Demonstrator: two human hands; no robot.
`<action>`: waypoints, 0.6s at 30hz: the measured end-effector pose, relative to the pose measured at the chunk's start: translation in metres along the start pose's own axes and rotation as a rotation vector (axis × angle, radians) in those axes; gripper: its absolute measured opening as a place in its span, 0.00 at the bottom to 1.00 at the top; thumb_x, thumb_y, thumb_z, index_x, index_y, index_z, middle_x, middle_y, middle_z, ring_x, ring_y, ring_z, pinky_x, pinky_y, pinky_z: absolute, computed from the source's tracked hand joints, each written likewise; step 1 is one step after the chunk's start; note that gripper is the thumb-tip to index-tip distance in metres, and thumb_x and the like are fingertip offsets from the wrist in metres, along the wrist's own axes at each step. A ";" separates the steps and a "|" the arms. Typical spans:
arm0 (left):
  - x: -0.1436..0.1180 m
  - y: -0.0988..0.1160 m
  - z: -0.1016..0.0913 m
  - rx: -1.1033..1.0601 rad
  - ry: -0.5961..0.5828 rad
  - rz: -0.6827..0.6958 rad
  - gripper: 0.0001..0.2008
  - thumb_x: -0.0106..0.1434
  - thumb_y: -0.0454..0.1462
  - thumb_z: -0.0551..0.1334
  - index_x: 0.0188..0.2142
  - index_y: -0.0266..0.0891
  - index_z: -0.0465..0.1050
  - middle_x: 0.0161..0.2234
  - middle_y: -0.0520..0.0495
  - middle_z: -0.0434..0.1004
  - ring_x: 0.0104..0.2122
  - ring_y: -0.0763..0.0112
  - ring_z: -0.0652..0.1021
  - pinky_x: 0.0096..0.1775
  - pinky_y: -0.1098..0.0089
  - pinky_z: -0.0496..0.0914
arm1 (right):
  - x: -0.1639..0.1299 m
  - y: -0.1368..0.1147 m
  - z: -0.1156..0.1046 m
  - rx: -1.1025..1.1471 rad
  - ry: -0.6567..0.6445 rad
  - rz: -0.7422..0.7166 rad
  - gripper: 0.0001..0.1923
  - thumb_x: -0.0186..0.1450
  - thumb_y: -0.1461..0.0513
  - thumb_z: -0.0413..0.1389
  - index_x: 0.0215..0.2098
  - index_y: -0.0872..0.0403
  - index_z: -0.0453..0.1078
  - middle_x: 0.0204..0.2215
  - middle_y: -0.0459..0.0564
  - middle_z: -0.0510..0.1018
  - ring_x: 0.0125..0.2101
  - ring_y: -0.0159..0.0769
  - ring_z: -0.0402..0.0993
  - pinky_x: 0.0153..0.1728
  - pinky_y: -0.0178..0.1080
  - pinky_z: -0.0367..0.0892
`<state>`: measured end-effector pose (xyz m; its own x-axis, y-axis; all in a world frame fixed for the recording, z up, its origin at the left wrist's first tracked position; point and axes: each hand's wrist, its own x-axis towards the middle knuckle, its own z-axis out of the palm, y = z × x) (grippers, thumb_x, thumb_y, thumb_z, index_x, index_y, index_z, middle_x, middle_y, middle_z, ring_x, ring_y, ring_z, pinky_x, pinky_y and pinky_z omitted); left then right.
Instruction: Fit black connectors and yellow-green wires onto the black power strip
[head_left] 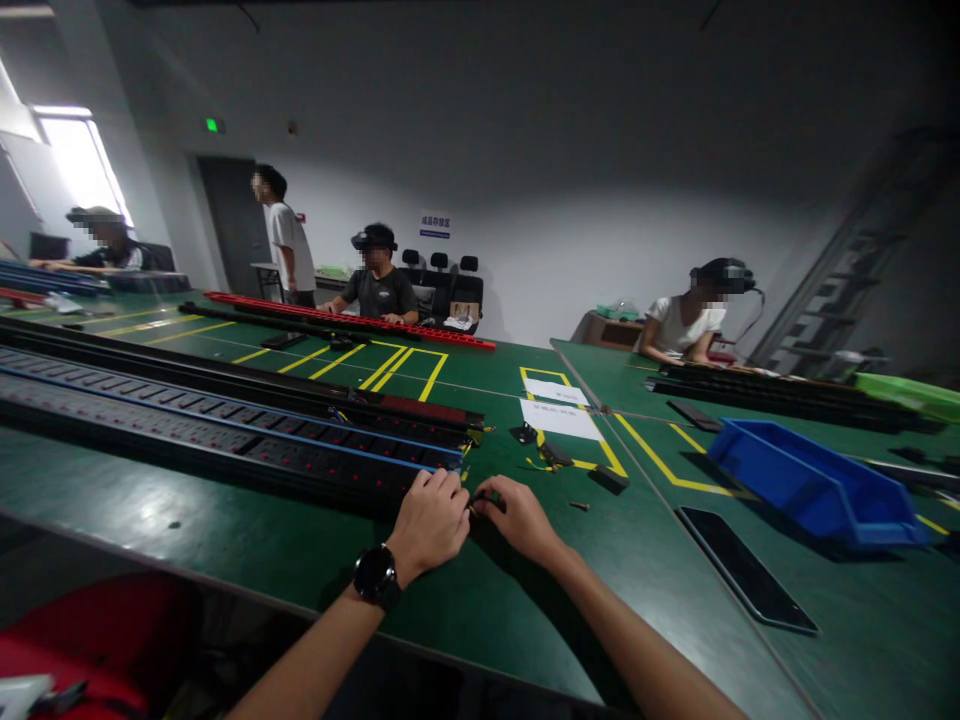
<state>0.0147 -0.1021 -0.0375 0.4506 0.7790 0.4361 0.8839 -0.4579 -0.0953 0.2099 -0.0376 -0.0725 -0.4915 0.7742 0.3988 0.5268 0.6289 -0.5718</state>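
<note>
At lower centre, the left hand [429, 520] and right hand [517, 518] each pinch wires [475, 503] at the power strip's [225, 430] end on the bench [225, 540]; a slipped grip could likely bend them.

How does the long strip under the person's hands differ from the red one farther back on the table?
The near power strip is black with blue lines; the red strip is bright red. The near one lies under the left hand and right hand; the red one lies before a seated co-worker. Both are long, flat on the green table.
</note>
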 end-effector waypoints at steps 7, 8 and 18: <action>0.001 0.000 -0.001 -0.021 -0.015 -0.018 0.08 0.68 0.40 0.59 0.38 0.39 0.75 0.42 0.40 0.76 0.45 0.55 0.72 0.47 0.53 0.63 | -0.001 -0.001 -0.001 -0.004 0.002 0.000 0.06 0.66 0.66 0.59 0.40 0.50 0.76 0.35 0.47 0.80 0.35 0.37 0.74 0.36 0.37 0.64; 0.001 0.001 -0.001 -0.024 -0.016 -0.023 0.07 0.67 0.39 0.59 0.38 0.39 0.75 0.42 0.40 0.76 0.45 0.55 0.72 0.47 0.53 0.63 | -0.001 -0.002 -0.001 -0.002 0.000 -0.003 0.06 0.66 0.66 0.59 0.40 0.50 0.76 0.35 0.48 0.80 0.35 0.37 0.74 0.36 0.37 0.64; 0.001 0.001 -0.001 -0.018 -0.017 -0.026 0.07 0.66 0.39 0.60 0.37 0.39 0.74 0.42 0.41 0.76 0.44 0.55 0.72 0.46 0.53 0.63 | 0.000 -0.001 -0.001 -0.004 -0.003 -0.003 0.06 0.65 0.66 0.60 0.40 0.50 0.76 0.35 0.47 0.80 0.36 0.38 0.75 0.38 0.37 0.65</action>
<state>0.0158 -0.1019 -0.0364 0.4299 0.7975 0.4233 0.8929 -0.4451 -0.0681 0.2101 -0.0378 -0.0715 -0.4948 0.7721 0.3987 0.5283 0.6316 -0.5675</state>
